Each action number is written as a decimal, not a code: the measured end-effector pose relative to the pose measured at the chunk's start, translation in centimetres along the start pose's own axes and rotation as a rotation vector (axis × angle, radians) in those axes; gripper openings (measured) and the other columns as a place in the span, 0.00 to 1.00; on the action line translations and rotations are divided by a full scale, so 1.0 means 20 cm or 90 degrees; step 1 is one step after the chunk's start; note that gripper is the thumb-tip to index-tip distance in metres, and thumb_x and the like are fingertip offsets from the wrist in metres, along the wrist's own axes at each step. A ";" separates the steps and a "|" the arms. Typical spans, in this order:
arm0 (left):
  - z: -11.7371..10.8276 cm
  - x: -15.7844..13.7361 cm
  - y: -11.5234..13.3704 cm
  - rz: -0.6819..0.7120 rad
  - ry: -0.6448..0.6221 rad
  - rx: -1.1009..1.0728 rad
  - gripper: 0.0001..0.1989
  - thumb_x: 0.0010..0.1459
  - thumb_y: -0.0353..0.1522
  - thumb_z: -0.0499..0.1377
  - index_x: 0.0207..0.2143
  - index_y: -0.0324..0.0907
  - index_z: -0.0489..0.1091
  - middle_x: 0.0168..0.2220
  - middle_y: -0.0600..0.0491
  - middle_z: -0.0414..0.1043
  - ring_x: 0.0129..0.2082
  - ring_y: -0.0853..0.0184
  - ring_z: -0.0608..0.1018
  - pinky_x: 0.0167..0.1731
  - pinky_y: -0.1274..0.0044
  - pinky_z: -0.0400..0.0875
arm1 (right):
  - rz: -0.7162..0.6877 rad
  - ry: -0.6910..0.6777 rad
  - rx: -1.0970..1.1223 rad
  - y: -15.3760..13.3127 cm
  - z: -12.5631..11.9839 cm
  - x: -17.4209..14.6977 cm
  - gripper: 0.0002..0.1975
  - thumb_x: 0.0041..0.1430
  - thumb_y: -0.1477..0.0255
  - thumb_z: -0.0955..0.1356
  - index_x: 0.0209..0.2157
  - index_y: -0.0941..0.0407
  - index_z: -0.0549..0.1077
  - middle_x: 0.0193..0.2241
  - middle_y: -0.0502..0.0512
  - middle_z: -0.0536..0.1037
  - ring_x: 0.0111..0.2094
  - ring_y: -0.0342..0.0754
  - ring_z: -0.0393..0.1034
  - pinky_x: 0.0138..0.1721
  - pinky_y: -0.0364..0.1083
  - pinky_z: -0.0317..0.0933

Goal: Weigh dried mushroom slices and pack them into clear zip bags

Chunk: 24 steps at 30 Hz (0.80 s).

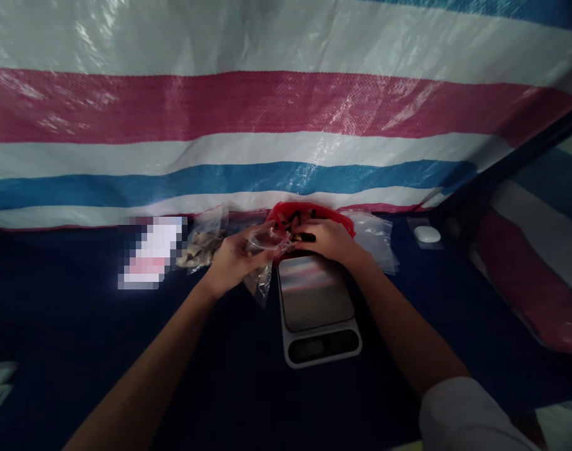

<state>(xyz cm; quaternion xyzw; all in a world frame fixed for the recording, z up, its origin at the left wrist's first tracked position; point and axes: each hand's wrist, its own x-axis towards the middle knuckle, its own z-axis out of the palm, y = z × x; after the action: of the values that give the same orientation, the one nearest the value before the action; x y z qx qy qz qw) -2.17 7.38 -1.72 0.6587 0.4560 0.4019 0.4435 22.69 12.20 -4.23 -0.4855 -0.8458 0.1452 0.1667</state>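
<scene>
My left hand [234, 260] is closed around a clear plastic bag [260, 285], whose mouth gapes toward the right. Some contents show dimly low in the bag. A red bag [344, 219] lies just behind, with brown and dark pieces [304, 217] inside. At its front edge, beside the clear bag's mouth, is my right hand [330, 241]. Its fingers are drawn together; what they hold, if anything, is too dark to make out. Below both hands sits a kitchen scale [316, 300] with a bare metal plate.
Left of my left hand stands a clear bag [201, 244] filled with pale pieces. A pixelated bright rectangle [154, 254] lies farther left. Flat clear bags [373, 241] and a white rounded object [427, 235] are to the right. A striped plastic sheet [248, 106] hangs behind the dark blue surface [229, 388].
</scene>
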 end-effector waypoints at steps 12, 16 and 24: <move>0.01 0.00 -0.02 0.031 -0.010 -0.025 0.28 0.54 0.40 0.72 0.56 0.42 0.77 0.51 0.44 0.82 0.54 0.50 0.82 0.54 0.62 0.79 | 0.005 0.002 0.031 0.04 0.00 0.01 0.09 0.65 0.68 0.72 0.44 0.52 0.85 0.43 0.56 0.86 0.45 0.52 0.80 0.49 0.49 0.70; 0.02 0.00 -0.03 0.032 -0.008 -0.043 0.29 0.54 0.41 0.72 0.58 0.41 0.76 0.51 0.43 0.82 0.51 0.52 0.83 0.52 0.63 0.80 | 0.026 0.053 0.088 0.02 -0.04 0.00 0.09 0.64 0.68 0.73 0.43 0.52 0.85 0.41 0.55 0.87 0.43 0.52 0.81 0.48 0.49 0.71; 0.05 0.00 -0.02 0.076 -0.014 -0.005 0.26 0.55 0.40 0.71 0.55 0.42 0.77 0.51 0.45 0.82 0.50 0.54 0.83 0.53 0.65 0.78 | -0.033 0.144 0.355 -0.08 -0.20 -0.07 0.10 0.61 0.64 0.75 0.42 0.52 0.85 0.42 0.54 0.87 0.39 0.50 0.82 0.43 0.48 0.76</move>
<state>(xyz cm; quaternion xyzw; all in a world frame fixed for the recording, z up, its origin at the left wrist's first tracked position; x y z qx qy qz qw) -1.27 7.26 -2.31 0.6873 0.4094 0.4222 0.4263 23.86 10.48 -0.10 -0.4122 -0.7616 0.3127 0.3902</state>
